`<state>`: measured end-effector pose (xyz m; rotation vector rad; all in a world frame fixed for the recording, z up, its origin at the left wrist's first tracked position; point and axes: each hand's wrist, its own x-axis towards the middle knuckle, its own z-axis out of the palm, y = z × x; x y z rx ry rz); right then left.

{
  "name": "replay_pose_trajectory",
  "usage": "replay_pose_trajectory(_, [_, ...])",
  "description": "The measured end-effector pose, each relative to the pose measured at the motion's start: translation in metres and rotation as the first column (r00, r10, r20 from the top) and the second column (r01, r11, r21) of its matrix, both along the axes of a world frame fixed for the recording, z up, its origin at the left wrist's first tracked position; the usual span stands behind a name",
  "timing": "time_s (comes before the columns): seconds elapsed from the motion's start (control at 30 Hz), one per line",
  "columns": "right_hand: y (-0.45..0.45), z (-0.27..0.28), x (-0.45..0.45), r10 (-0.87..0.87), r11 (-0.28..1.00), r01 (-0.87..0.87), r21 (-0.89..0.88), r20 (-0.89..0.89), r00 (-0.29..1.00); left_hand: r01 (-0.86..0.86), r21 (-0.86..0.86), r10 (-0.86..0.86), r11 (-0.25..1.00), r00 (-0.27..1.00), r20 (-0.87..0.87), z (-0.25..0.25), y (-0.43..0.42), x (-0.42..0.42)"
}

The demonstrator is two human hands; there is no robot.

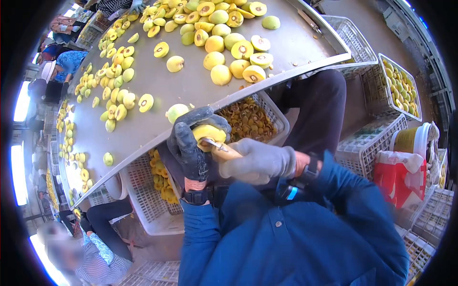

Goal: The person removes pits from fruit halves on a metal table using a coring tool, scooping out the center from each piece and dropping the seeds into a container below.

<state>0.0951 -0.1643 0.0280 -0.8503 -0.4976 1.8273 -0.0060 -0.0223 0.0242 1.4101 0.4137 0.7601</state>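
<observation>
My left hand (pixel 187 143), in a dark, stained glove, is closed around a yellow peach half (pixel 208 133) just off the table's near edge. My right hand (pixel 260 161), in a grey glove, grips the pale handle of a pitting knife (pixel 228 152). Its metal tip touches the cut middle of the peach half. Just beyond my left fingers, a greenish peach (pixel 176 112) sits on the metal table (pixel 191 90). Below my hands stands a crate (pixel 281 125) of brown pits and scraps. Left of my lap, another crate (pixel 143 209) contains yellow peach pieces.
Many halved peaches (pixel 241 49) are spread over the table, with another knife (pixel 307 20) near its right edge. At right are a crate of peaches (pixel 400 88), stacked crates (pixel 369 145), a bucket (pixel 415 138) and a red bag (pixel 398 178). Other people (pixel 102 260) sit along the left.
</observation>
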Motion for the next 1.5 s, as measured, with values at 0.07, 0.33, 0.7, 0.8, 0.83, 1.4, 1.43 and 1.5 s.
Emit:
replay_pose_trajectory(0.07, [0.003,-0.001,-0.006,-0.05,0.999,0.051,0.014,-0.069,0.996,-0.067,-0.173,0.072,0.983,0.997,0.02,-0.006,-0.003,0.004])
replay_pose_trajectory(0.33, [0.013,-0.028,0.011,-0.086,0.979,-0.017,0.205,0.48,0.873,0.087,-0.029,-0.086,0.996,0.996,0.017,-0.013,0.009,0.01])
replay_pose_trajectory(0.7, [0.003,-0.068,0.028,-0.285,0.958,0.0,0.288,0.949,-0.138,-0.376,-0.16,0.382,0.913,0.924,0.007,-0.044,0.035,-0.002])
replay_pose_trajectory(0.8, [-0.004,-0.07,0.034,-0.188,0.982,-0.016,0.188,0.972,-0.144,-0.552,0.32,0.603,0.77,0.794,-0.081,-0.061,0.056,-0.057])
replay_pose_trajectory(0.83, [-0.007,-0.074,0.035,-0.155,0.988,-0.014,0.154,0.977,-0.146,-0.578,0.312,0.624,0.754,0.779,-0.066,-0.059,0.061,-0.074])
replay_pose_trajectory(1.4, [-0.011,-0.09,0.023,-0.053,0.997,-0.052,0.053,0.999,0.013,0.581,0.705,0.352,0.407,0.612,-0.708,-0.078,0.192,0.018])
replay_pose_trajectory(1.43, [-0.011,-0.091,0.023,-0.047,0.998,-0.032,0.048,0.999,0.025,0.596,0.729,0.32,0.336,0.656,-0.684,-0.085,0.204,0.023])
replay_pose_trajectory(1.5, [-0.01,-0.094,0.023,-0.065,0.998,0.007,0.065,0.997,0.046,0.675,0.705,0.379,0.217,0.608,-0.698,-0.069,0.197,0.034])
